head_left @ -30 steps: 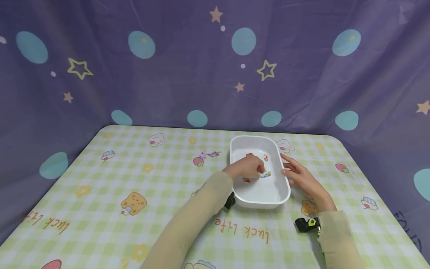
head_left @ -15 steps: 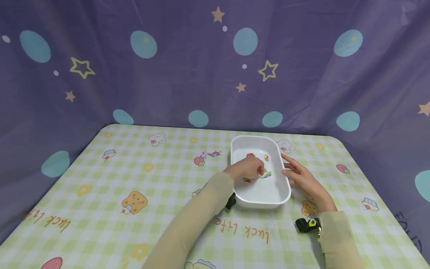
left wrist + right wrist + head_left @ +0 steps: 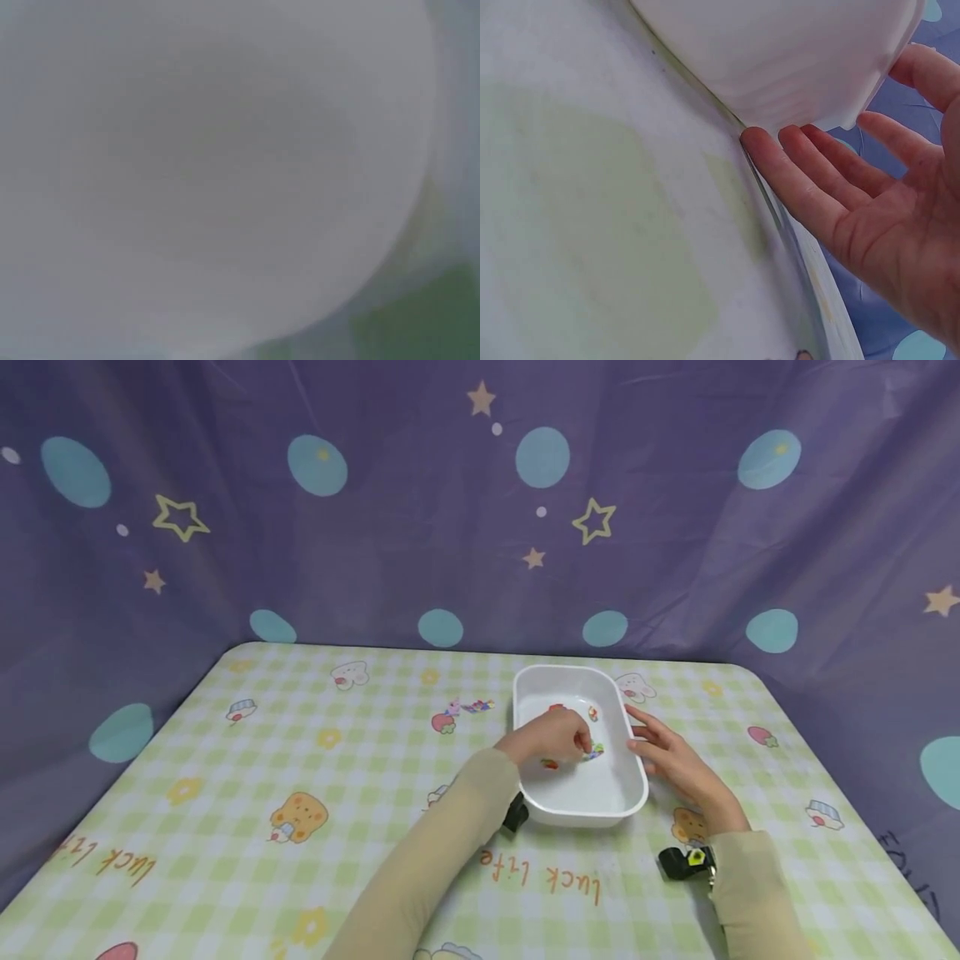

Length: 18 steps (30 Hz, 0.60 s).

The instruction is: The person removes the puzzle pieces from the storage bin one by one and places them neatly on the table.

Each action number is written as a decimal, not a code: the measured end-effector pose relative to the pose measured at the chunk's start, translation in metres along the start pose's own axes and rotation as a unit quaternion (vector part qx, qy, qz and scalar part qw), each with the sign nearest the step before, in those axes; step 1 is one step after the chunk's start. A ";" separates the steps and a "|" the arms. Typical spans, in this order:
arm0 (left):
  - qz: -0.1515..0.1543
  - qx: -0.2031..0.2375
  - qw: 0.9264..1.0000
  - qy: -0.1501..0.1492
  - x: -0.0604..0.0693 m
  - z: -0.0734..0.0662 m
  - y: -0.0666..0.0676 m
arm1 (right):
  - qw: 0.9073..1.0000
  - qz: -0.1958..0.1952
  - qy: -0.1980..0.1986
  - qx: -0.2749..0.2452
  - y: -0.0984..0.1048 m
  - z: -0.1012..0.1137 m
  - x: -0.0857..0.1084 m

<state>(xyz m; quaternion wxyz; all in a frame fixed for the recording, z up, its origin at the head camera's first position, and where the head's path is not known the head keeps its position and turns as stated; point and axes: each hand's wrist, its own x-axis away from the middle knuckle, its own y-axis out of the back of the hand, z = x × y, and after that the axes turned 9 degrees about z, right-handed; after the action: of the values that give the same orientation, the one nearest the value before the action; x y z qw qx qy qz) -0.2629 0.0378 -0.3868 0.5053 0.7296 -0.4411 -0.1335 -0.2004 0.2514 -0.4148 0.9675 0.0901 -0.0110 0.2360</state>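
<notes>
In the head view my left hand (image 3: 555,735) reaches into a white rectangular container (image 3: 577,817). Its fingers are curled downward beside a small, flat, multicoloured piece (image 3: 596,750); the fingertips are hidden, so any pinch is not visible. Around the hand lie other small pieces: a red one (image 3: 557,707), an orange and white one (image 3: 593,713) and an orange-red one (image 3: 550,764). My right hand (image 3: 671,760) rests its extended fingertips against the container's right wall, which also shows in the right wrist view. The left wrist view holds only the blurred white container wall (image 3: 225,187).
A green and white checked tablecloth (image 3: 225,760) with printed cartoons and lettering covers the table. Left of the container lies a colourful patch (image 3: 478,707), either print or a loose piece. A purple curtain (image 3: 420,560) hangs behind the table's far edge.
The left hand's fingers have shifted slightly at the multicoloured piece, which now shows at a different angle. The right hand and the container stay in place.
</notes>
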 end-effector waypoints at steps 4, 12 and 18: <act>0.003 -0.014 1.000 -0.004 0.003 -0.001 0.004 | 1.000 0.000 0.004 -0.002 0.000 0.000 -0.001; -0.017 -0.008 1.000 -0.019 0.010 0.000 0.010 | 1.000 -0.001 0.010 -0.006 0.001 0.000 0.000; -0.033 0.008 0.999 -0.027 0.016 0.002 0.013 | 1.000 0.003 0.009 -0.005 0.001 -0.001 -0.001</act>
<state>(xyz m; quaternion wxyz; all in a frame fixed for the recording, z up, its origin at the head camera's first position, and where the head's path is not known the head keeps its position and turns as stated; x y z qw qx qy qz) -0.2617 0.0222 -0.3726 0.4826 0.7436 -0.4318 -0.1664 -0.2014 0.2519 -0.4159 0.9672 0.0836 -0.0037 0.2397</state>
